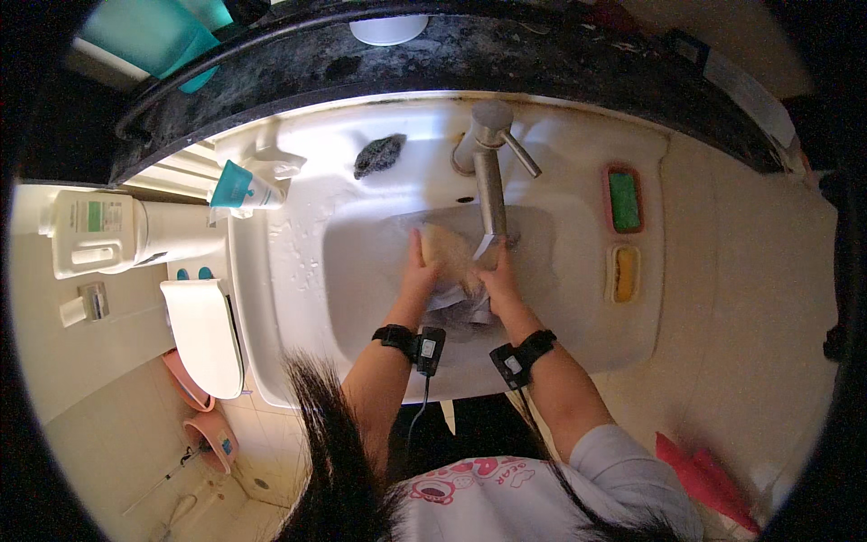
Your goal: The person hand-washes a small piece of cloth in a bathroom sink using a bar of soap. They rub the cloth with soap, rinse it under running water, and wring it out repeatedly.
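Observation:
Water runs from the metal faucet (490, 183) into the white washbasin (352, 298), which holds water. Under the spout, a wet, light-coloured cloth (448, 252) lies between my hands, with white and grey folds nearer me. My left hand (421, 267) grips the cloth's left side, thumb showing along its edge. At the right of the stream, my right hand (500, 278) is closed around the cloth's other side; its fingers are partly hidden by the spout and the splashing. Each wrist wears a black strap with a small box and a cable.
A dark scouring pad (380, 156) lies on the basin's back ledge. Green soap in a pink dish (624, 198) and a yellow bar in a second dish (624, 273) sit at right. A teal-and-white tube (245, 190), a white jug (91, 234) and a toilet lid (203, 339) are left.

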Demonstrator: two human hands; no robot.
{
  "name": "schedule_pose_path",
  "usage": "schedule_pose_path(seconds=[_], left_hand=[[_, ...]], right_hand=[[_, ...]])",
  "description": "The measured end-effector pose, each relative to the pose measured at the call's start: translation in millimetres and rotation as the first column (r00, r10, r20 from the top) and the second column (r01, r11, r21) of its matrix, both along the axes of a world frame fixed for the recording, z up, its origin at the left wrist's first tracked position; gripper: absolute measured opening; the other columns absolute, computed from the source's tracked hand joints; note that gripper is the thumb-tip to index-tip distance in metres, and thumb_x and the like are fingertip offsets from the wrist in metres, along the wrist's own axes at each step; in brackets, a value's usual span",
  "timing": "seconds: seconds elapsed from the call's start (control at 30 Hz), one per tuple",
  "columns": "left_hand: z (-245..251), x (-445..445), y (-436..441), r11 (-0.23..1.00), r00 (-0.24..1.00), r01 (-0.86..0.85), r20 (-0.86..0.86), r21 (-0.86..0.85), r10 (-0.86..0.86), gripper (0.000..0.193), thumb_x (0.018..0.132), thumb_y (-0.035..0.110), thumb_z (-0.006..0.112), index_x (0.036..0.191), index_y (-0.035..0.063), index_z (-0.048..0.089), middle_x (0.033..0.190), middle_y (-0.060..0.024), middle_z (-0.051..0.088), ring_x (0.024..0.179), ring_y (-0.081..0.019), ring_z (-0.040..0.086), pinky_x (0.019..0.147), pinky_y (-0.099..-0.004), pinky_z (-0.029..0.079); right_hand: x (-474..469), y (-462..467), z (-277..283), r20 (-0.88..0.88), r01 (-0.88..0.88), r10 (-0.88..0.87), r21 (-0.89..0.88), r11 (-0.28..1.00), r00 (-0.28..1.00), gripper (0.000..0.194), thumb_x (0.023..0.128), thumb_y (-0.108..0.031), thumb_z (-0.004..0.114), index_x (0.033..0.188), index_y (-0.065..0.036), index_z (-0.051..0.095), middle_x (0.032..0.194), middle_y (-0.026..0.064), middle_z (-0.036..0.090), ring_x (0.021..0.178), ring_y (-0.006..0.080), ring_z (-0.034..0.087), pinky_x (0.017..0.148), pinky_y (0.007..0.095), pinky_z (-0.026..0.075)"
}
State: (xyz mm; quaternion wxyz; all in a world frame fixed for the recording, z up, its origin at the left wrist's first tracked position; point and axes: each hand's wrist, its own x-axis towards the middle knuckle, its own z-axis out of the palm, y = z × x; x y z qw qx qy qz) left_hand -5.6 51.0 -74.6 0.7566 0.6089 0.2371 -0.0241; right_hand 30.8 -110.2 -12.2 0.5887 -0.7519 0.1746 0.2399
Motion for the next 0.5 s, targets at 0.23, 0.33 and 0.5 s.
schedule_pose_path(seconds=[0.23,0.33,0.5], left_hand=[[82,22,-25,0.996,0.985,-0.079,-0.151,0.044,0.085,0.043,0.091,0.032,0.05,0.123,0.0036,0.043,0.11,-0.0196,0.057,0.095,-0.0297,0.057,0.079,-0.0369,0.044],[84,22,-26,0.978,0.981,-0.006,-0.187,0.207,0.045,0.039,0.093,0.036,0.043,0.105,0.0002,0.053,0.097,-0.0224,0.06,0.086,-0.0338,0.059,0.074,-0.0394,0.045],[116,19,-36,0.891,0.974,0.175,-0.207,0.419,-0.093,0.046,0.094,0.04,0.036,0.088,-0.0017,0.055,0.088,-0.0249,0.06,0.082,-0.0419,0.056,0.071,-0.0448,0.043]], right_hand=[[-8,39,42,0.16,0.065,-0.081,0.099,0.993,0.984,0.054,0.083,-0.018,0.063,0.129,-0.005,0.04,0.114,0.0156,0.056,0.098,0.0259,0.057,0.082,0.0351,0.047],[-6,45,38,0.276,0.03,-0.026,-0.01,0.999,0.961,0.034,0.086,-0.018,0.06,0.115,-0.002,0.051,0.106,0.0113,0.059,0.094,0.0207,0.057,0.079,0.033,0.047],[5,45,45,0.288,0.114,-0.084,-0.088,0.99,0.954,0.025,0.085,-0.025,0.061,0.096,-0.002,0.06,0.084,0.0136,0.065,0.078,0.0273,0.063,0.071,0.0376,0.049]])
